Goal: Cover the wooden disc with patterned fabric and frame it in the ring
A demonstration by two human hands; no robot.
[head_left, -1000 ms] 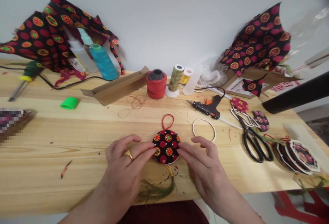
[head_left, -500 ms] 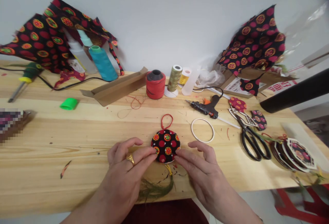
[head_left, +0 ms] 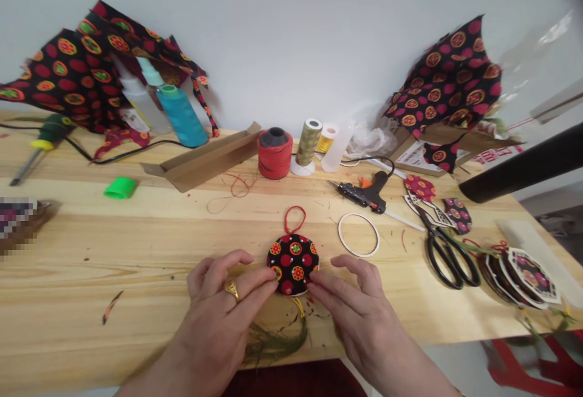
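Observation:
A round ornament [head_left: 292,259] covered in black fabric with red and orange dots lies on the wooden table [head_left: 136,245]. It has a red cord loop [head_left: 294,217] at its top and a green tassel [head_left: 277,339] trailing below. My left hand [head_left: 223,306], with a gold ring, pinches its lower left edge. My right hand [head_left: 353,306] pinches its lower right edge. Both sets of fingers are curled onto the ornament's rim.
A white ring [head_left: 358,234], black glue gun [head_left: 364,193] and black scissors [head_left: 444,251] lie to the right. Finished ornaments [head_left: 519,272] are stacked at the far right. Thread spools [head_left: 275,153], a cardboard tray [head_left: 204,157], bottles [head_left: 180,111], patterned fabric [head_left: 82,75] and a green cap [head_left: 120,188] lie behind.
Both hands have slid slightly down round the ornament's lower edge, and the view has shifted a little. The ornament stays on the table.

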